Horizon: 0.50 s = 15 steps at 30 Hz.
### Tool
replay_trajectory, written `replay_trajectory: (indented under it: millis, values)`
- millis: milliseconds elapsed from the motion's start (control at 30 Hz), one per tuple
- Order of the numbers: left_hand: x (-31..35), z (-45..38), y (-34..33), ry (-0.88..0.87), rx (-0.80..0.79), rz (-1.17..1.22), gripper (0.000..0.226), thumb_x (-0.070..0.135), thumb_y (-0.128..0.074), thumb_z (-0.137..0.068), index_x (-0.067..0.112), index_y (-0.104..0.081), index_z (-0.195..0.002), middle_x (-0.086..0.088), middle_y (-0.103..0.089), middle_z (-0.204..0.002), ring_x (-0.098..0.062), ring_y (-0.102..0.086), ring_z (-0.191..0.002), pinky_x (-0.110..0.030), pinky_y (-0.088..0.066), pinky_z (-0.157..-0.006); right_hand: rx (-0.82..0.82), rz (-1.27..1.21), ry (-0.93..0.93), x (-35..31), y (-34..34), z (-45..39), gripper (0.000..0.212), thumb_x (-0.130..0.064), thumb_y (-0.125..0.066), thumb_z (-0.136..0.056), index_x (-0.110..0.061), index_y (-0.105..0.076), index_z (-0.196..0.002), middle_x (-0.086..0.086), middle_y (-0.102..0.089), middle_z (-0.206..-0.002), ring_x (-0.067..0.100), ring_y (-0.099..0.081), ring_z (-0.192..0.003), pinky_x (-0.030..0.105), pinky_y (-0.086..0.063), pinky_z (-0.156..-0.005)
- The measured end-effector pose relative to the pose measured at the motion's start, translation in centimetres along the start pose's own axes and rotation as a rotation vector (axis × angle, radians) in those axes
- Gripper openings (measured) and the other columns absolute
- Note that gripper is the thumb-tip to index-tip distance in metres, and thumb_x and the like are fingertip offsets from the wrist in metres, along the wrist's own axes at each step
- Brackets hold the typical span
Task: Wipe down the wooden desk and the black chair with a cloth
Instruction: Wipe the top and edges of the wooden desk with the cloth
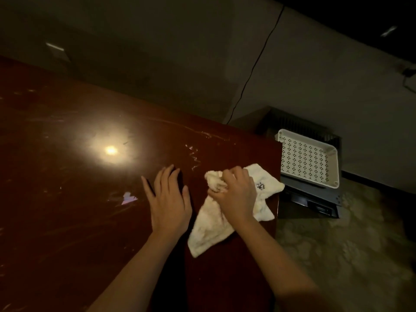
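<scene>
The wooden desk (67, 176) fills the left and the middle of the view. Its top is dark red-brown and glossy, with many pale scratches and smears, and a round reflection of a lamp (111, 150) shines on it. The right edge of the desk runs down near the cloth.

To the right of the desk, lower on the patterned floor (337, 255), stands a dark cabinet (315, 199), and on it lies a white perforated tray (308, 158). A thin black cable (254, 66) runs down the grey wall behind.

The cloth (211, 224) is cream-white and crumpled, with a small dark embroidered mark (260, 186). It lies on the desk top close to the right edge, and one corner reaches just over this edge.

The right hand (234, 194) is on the cloth, with fingers curled, and it bunches a fold of the fabric at the upper left part of the cloth.

The left hand (167, 199) lies flat on the bare desk just beside the cloth, to its left, with fingers straight and a little spread. It holds nothing.

A small pale scrap (128, 197) lies on the desk to the left of the left hand.
</scene>
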<state>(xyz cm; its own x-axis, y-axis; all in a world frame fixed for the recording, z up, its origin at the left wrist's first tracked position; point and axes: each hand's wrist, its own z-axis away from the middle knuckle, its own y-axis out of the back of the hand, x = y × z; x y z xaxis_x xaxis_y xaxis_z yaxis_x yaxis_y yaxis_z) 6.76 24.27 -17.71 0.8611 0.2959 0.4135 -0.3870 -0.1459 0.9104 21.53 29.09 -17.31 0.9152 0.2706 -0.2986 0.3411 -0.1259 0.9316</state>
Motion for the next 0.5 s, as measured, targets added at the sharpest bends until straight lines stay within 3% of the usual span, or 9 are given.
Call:
replay_trajectory:
  millis: [133, 267, 367, 500]
  values:
    - [-0.2, 0.0, -0.1, -0.010, -0.018, -0.018, 0.051, 0.040, -0.034, -0.087, 0.010, -0.051, -0.126, -0.007, -0.046, -0.137, -0.023, -0.034, -0.133, -0.053, 0.000, -0.114, -0.065, 0.003, 0.009, 0.9, -0.5, -5.5, 0.040, -0.037, -0.082, -0.062, -0.015, -0.060, -0.087, 0.006, -0.056, -0.091, 0.025, -0.052, -0.084, 0.032, -0.038, -0.064]
    - [-0.4, -0.2, -0.4, -0.017, -0.015, -0.031, 0.053, 0.042, -0.033, -0.088, 0.012, -0.050, -0.128, -0.007, -0.044, -0.139, -0.021, -0.032, -0.134, -0.054, 0.000, -0.113, -0.016, -0.006, -0.100, 0.9, -1.4, -11.2, 0.037, -0.039, -0.075, -0.072, -0.014, -0.060, -0.095, 0.006, -0.055, -0.098, 0.025, -0.050, -0.094, 0.032, -0.034, -0.069]
    - [-0.3, -0.1, -0.4, -0.022, -0.013, -0.039, 0.052, 0.040, -0.032, -0.089, 0.011, -0.051, -0.126, -0.007, -0.045, -0.138, -0.022, -0.033, -0.134, -0.057, -0.004, -0.112, -0.038, -0.031, -0.180, 0.4, -1.0, -9.1, 0.037, -0.037, -0.074, -0.074, -0.015, -0.059, -0.099, 0.006, -0.053, -0.101, 0.024, -0.048, -0.096, 0.034, -0.036, -0.074]
    - [0.0, -0.2, -0.1, -0.018, -0.015, -0.043, 0.050, 0.038, -0.032, -0.087, 0.011, -0.053, -0.124, -0.007, -0.046, -0.138, -0.021, -0.033, -0.133, -0.056, -0.004, -0.113, 0.015, -0.010, -0.111, -0.3, -0.7, -2.5, 0.041, -0.032, -0.084, -0.056, -0.016, -0.058, -0.083, 0.004, -0.054, -0.086, 0.024, -0.053, -0.078, 0.031, -0.037, -0.063]
